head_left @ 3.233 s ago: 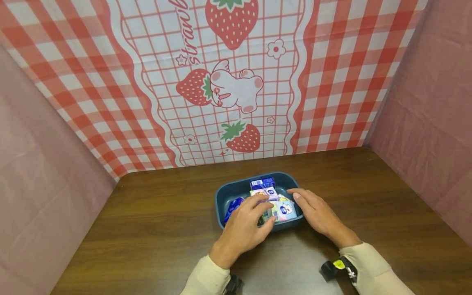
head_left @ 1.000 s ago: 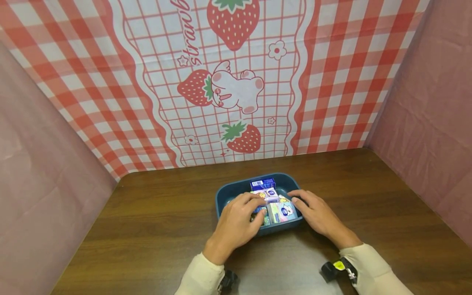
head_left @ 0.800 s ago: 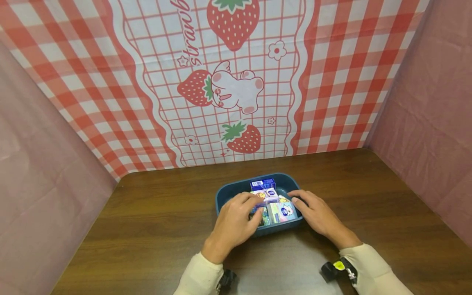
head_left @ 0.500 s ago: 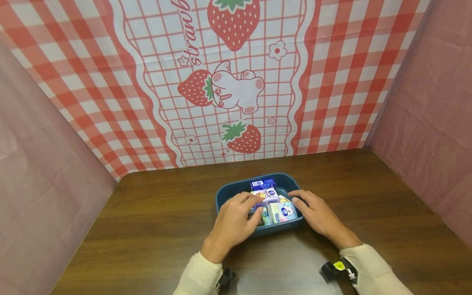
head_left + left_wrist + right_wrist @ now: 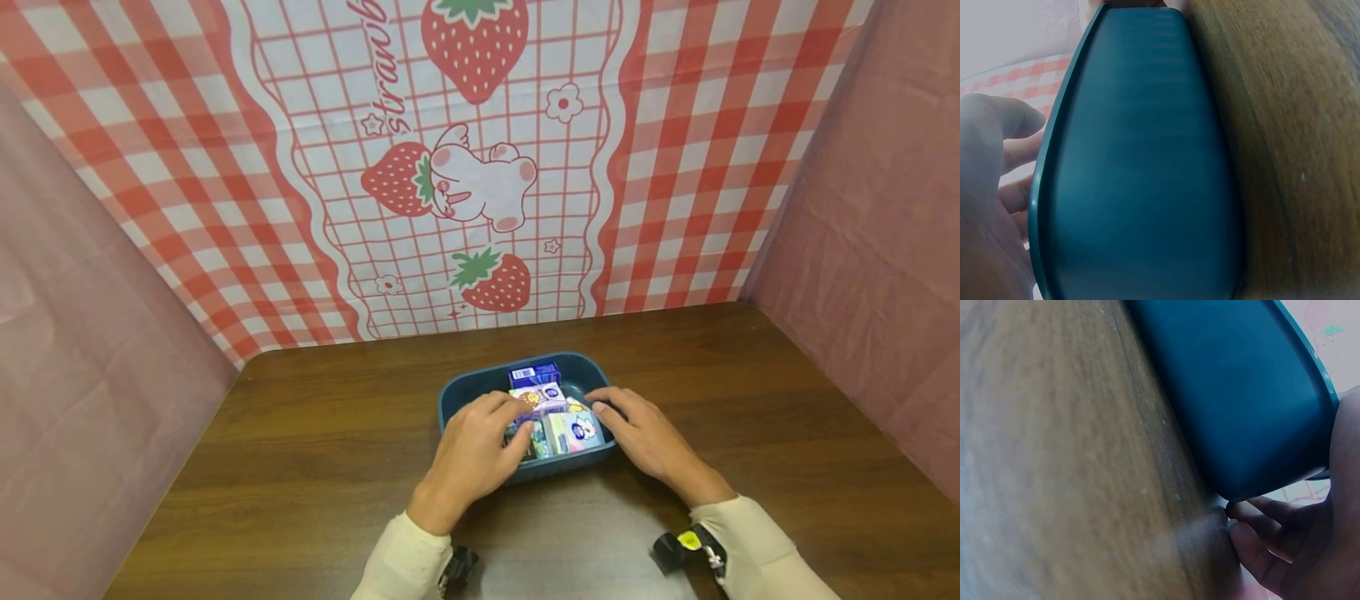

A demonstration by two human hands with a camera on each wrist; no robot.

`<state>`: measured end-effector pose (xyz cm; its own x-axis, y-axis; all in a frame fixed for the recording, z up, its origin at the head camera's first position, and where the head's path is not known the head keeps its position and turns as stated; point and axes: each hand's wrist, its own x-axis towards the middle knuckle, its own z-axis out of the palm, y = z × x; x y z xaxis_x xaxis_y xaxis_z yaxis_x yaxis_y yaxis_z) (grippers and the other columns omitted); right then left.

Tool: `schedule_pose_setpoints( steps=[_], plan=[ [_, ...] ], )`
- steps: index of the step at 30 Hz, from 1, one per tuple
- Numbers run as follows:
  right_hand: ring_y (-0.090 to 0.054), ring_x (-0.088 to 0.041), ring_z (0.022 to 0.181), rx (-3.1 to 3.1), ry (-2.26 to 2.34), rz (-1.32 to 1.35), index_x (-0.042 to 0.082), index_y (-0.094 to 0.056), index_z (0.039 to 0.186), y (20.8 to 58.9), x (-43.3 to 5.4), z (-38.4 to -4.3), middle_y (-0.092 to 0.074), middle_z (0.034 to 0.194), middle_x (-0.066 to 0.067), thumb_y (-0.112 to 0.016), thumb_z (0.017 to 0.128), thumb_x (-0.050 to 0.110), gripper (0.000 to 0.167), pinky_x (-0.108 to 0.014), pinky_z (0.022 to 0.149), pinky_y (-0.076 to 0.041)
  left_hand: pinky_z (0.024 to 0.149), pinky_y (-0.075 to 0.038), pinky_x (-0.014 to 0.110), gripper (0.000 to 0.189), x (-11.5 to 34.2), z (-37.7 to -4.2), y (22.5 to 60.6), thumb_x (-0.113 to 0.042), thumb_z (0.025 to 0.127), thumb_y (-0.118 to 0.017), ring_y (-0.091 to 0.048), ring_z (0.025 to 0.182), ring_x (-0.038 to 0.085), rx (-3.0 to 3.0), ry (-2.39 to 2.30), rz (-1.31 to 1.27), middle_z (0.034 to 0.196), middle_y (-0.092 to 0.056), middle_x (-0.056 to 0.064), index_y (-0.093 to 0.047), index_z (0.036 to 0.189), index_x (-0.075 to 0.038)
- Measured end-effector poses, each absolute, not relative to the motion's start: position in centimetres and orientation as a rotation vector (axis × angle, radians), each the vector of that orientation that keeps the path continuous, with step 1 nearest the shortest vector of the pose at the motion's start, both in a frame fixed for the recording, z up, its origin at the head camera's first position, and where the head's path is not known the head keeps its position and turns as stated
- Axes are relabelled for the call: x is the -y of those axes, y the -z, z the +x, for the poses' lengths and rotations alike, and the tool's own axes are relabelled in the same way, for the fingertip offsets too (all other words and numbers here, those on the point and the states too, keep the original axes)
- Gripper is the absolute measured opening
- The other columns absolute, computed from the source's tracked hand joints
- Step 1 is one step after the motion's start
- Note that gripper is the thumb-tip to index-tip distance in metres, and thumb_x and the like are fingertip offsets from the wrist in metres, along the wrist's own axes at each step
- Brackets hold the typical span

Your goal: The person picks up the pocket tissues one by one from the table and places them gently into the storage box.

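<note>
A dark teal plastic bin holds several small printed packs that look like pocket tissues. One blue pack lies at the back wall, with a pale purple pack in front of it. A white and light-blue pack and a greenish pack sit nearer the front. My left hand reaches over the bin's left part, fingers bent loosely and thumb beside the greenish pack; it hides what lies beneath. My right hand holds the bin's right end, thumb and index finger over the rim, other fingers outside against it.
The bin stands on a brown wooden table. Behind it rises a red-and-white strawberry-print cloth, and pink curtains hang at both sides.
Since the oldest frame my left hand has shifted left, uncovering the greenish pack and covering a blue pack at the left end. In the last second it has barely moved; the right hand stays put.
</note>
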<state>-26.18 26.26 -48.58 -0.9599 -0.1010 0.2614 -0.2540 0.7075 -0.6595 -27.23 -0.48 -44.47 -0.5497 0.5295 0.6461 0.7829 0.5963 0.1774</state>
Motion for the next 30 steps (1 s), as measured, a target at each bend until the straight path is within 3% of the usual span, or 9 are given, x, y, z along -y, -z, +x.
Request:
schedule_pose_setpoints(
  steps=[9,17,30],
  plan=[
    [-0.057,-0.029,0.11,2.718,-1.091,0.28,0.016,-0.064,0.128,48.62,-26.24,-26.11,-0.063,0.122,-0.01,-0.049,0.105,0.035,0.034,-0.059,0.095,-0.044,0.079,-0.055,0.033,0.017,0.69,-27.35,44.52,-0.024,0.089,-0.071,-0.066,0.087,0.015,2.278,0.615,-1.028,0.095,-0.07,-0.001,-0.077,0.1,-0.013],
    [-0.056,-0.024,0.1,2.734,-1.076,0.269,0.016,-0.064,0.129,48.55,-26.21,-26.05,-0.063,0.115,-0.007,-0.05,0.105,0.036,0.034,-0.05,0.087,-0.046,0.08,-0.055,0.034,0.018,0.91,-27.42,44.53,-0.024,0.089,-0.071,-0.066,0.089,0.016,2.287,0.628,-1.025,0.096,-0.071,0.0,-0.077,0.1,-0.012],
    [-0.046,-0.041,0.129,2.766,-1.128,0.236,0.022,-0.05,0.148,48.52,-26.29,-26.04,-0.051,0.144,-0.018,-0.048,0.104,0.046,0.05,-0.07,0.1,-0.036,0.08,-0.055,0.033,0.017,0.9,-27.5,44.75,-0.024,0.09,-0.071,-0.066,0.088,0.015,2.316,0.605,-1.013,0.095,-0.071,0.0,-0.077,0.1,-0.012]
  ],
)
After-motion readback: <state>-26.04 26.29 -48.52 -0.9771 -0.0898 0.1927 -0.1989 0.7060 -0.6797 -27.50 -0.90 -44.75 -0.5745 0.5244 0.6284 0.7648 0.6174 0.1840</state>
